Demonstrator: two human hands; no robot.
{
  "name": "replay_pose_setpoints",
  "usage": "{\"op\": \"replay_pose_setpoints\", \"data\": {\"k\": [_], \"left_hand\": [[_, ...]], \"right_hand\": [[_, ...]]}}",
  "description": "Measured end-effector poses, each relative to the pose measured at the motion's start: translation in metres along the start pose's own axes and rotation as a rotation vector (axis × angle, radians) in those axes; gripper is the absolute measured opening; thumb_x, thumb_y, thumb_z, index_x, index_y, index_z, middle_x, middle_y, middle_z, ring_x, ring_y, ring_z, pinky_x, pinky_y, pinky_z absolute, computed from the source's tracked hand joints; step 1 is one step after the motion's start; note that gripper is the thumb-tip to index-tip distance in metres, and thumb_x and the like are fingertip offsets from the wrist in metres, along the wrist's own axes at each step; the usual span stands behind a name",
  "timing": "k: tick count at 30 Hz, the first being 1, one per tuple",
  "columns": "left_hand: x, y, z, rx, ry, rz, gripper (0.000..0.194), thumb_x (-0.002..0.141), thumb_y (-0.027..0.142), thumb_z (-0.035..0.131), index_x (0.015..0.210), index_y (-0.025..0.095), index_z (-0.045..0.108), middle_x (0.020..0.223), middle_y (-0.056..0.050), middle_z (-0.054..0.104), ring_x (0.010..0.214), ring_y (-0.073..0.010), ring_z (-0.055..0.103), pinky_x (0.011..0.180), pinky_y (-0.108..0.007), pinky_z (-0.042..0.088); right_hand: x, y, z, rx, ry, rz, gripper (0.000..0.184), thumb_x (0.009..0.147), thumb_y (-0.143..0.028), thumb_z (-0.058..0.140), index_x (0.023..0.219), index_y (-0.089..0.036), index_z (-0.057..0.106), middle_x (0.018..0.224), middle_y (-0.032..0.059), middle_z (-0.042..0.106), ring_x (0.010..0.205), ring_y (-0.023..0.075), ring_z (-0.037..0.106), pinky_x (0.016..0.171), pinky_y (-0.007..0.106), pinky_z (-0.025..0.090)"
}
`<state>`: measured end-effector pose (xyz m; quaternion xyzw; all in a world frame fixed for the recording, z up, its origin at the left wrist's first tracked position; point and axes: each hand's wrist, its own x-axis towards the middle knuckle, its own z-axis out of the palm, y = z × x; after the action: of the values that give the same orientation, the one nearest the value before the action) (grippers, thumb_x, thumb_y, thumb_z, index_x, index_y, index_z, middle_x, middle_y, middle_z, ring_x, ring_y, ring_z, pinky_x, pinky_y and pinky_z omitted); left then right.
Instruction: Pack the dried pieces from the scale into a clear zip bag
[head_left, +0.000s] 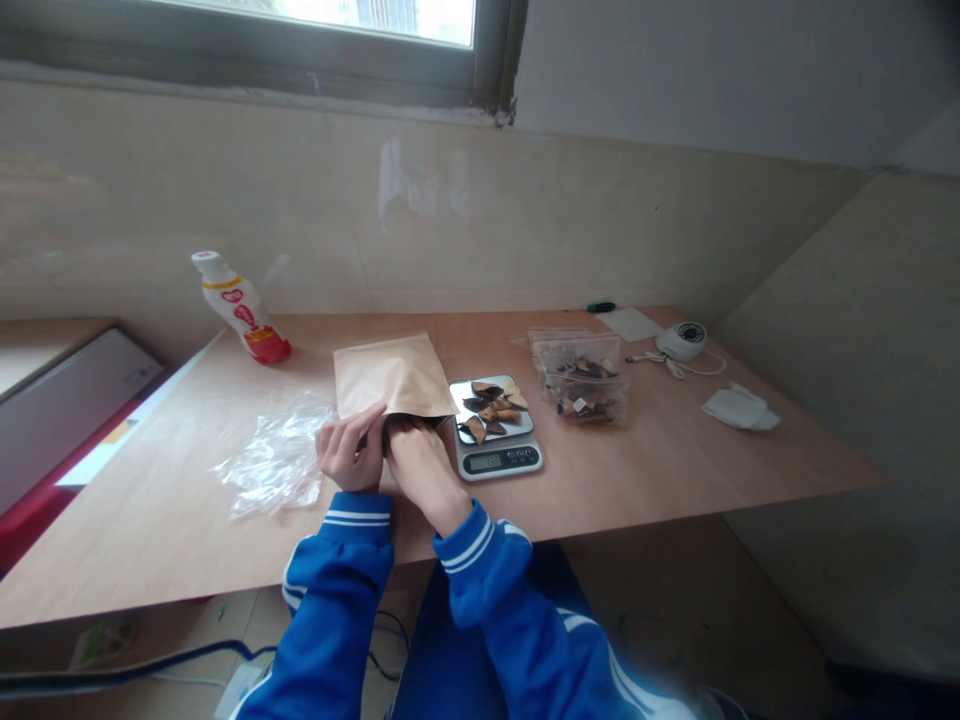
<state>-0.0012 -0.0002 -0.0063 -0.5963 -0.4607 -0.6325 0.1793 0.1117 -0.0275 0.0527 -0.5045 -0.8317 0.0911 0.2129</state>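
Left hand (346, 450): narrow pinch on the lower edge of a kraft paper bag (394, 375), which lies on the table (660, 450). Right hand (418, 468): fingers curled into the bag's mouth, holding it. Just right of the bag: kitchen scale (496, 458) bearing dark dried pieces (491, 405). Farther right: zip bag (581, 375) of similar pieces. Left of hands: crumpled plastic bag (274, 460).
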Motion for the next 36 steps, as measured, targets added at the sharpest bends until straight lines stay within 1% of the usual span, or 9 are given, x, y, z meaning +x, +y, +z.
{"op": "replay_pose_setpoints", "data": {"k": [4,10,17,20,23,26,30,33,36], "left_hand": [[-0.002,-0.001,0.000,0.042,-0.039,-0.032,0.011,0.082,0.024,0.064,0.089,0.023,0.073,0.081,-0.004,0.074,0.072,-0.0168,0.062,0.073,-0.031,0.045],[-0.004,-0.002,0.000,0.057,-0.056,-0.028,0.012,0.082,0.025,0.064,0.089,0.023,0.073,0.081,-0.005,0.074,0.071,-0.0169,0.061,0.073,-0.031,0.044],[-0.003,-0.001,0.000,0.045,-0.064,-0.029,0.012,0.083,0.026,0.064,0.089,0.024,0.073,0.082,-0.005,0.074,0.071,-0.0170,0.061,0.073,-0.032,0.044],[-0.001,0.000,0.000,0.045,-0.037,-0.013,0.012,0.081,0.023,0.065,0.090,0.024,0.073,0.081,-0.004,0.074,0.071,-0.0167,0.061,0.073,-0.031,0.044],[0.001,0.001,0.000,0.073,-0.009,-0.048,0.011,0.082,0.025,0.065,0.088,0.023,0.073,0.080,-0.004,0.074,0.070,-0.0167,0.061,0.072,-0.031,0.045],[0.004,0.003,0.000,0.134,0.024,-0.120,0.012,0.083,0.029,0.064,0.085,0.022,0.073,0.078,-0.004,0.074,0.068,-0.0167,0.060,0.072,-0.031,0.045],[0.008,0.006,0.000,0.215,0.107,-0.196,0.015,0.083,0.032,0.063,0.082,0.022,0.074,0.075,-0.005,0.073,0.068,-0.0174,0.060,0.071,-0.032,0.044],[0.009,0.007,0.000,0.246,0.146,-0.238,0.016,0.084,0.033,0.062,0.083,0.021,0.074,0.073,-0.005,0.071,0.068,-0.0181,0.058,0.071,-0.032,0.043],[0.008,0.006,0.000,0.249,0.169,-0.270,0.017,0.084,0.033,0.061,0.085,0.021,0.073,0.072,-0.005,0.068,0.068,-0.0185,0.055,0.071,-0.033,0.042]], "right_hand": [[-0.002,0.004,0.004,0.051,0.025,-0.009,0.025,0.091,-0.011,0.045,0.109,-0.011,0.062,0.102,0.0162,0.068,0.092,0.0275,0.064,0.080,0.037,0.053],[-0.006,0.006,0.005,0.123,0.080,0.056,0.027,0.093,-0.018,0.047,0.115,-0.009,0.060,0.106,0.0179,0.067,0.100,0.0284,0.062,0.086,0.038,0.049],[-0.006,0.008,0.007,0.206,0.091,0.130,0.028,0.090,-0.022,0.053,0.116,-0.013,0.058,0.102,0.0153,0.066,0.096,0.0259,0.063,0.084,0.037,0.051],[-0.011,0.007,0.004,0.334,0.157,0.121,0.028,0.087,-0.021,0.058,0.113,-0.014,0.060,0.103,0.0127,0.065,0.101,0.0245,0.061,0.087,0.036,0.051],[-0.025,0.009,-0.011,0.519,0.234,0.073,0.023,0.083,-0.018,0.062,0.106,-0.017,0.063,0.104,0.0080,0.065,0.102,0.0203,0.060,0.091,0.033,0.050],[-0.043,0.024,-0.034,0.633,0.240,0.035,0.020,0.080,-0.019,0.064,0.100,-0.019,0.064,0.099,0.0038,0.066,0.095,0.0168,0.062,0.086,0.029,0.051],[-0.058,0.061,-0.053,0.604,0.308,0.095,0.012,0.080,-0.022,0.063,0.092,-0.020,0.064,0.096,0.0042,0.067,0.092,0.0178,0.063,0.085,0.032,0.051],[-0.056,0.082,-0.055,0.578,0.333,0.159,0.014,0.080,-0.026,0.062,0.092,-0.020,0.065,0.099,0.0050,0.068,0.097,0.0192,0.063,0.089,0.035,0.050],[-0.049,0.089,-0.049,0.692,0.351,0.239,0.017,0.081,-0.030,0.062,0.094,-0.019,0.066,0.100,0.0058,0.069,0.095,0.0190,0.064,0.088,0.035,0.051]]}}
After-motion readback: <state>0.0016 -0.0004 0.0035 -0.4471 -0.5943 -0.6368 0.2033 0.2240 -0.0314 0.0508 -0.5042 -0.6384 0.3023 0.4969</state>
